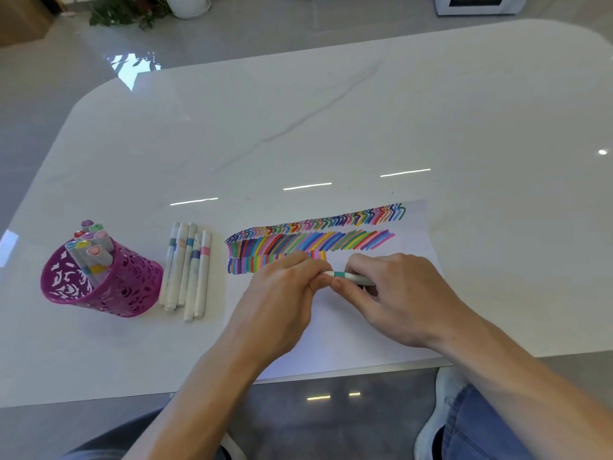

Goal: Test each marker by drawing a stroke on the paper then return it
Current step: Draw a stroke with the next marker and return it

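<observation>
A: The right hand (391,293) was curled round the barrel of the marker (349,276), and the left hand (285,287) pinched its other end between thumb and fingertips. Together they held it just over the paper (335,340), below the rows of strokes (298,240).

B: Was the cap coming off or going on?

A: I couldn't tell, because the left fingers hid that end. I judged it a cap step either way. If it was coming off, the next move called for a straight pull along the barrel, then tip down where the short third row ended. If it was going on, a firm push home, then a carry left, perhaps to the loose markers (187,270) or the purple cup (109,287).

B: And how did it lie?

A: Its long axis ran nearly left to right across the paper, the right end dipping slightly toward the person, with the teal band near the left hand. Which end bore the tip was hidden.
</observation>
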